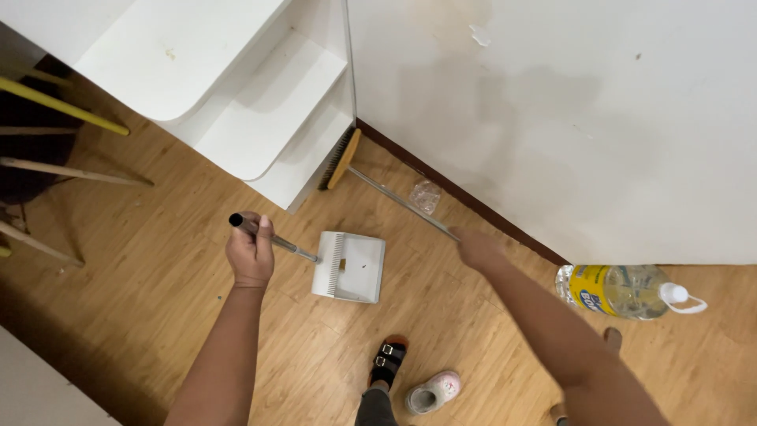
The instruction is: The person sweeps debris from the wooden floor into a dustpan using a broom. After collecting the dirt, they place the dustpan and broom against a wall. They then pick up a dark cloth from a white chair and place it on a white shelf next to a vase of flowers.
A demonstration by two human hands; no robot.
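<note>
My left hand grips the metal handle of a white dustpan that rests flat on the wooden floor. A small dark speck lies in the pan. My right hand holds the long metal handle of a broom. The broom's head, with a wooden back and dark bristles, is pushed against the base of the white shelf unit by the wall. A crumpled bit of clear plastic lies on the floor near the baseboard, just beyond the broom handle.
A large clear water bottle with a yellow label lies on its side by the wall at right. My foot in a black sandal and a small pale shoe are at the bottom. Wooden and yellow sticks lean at left.
</note>
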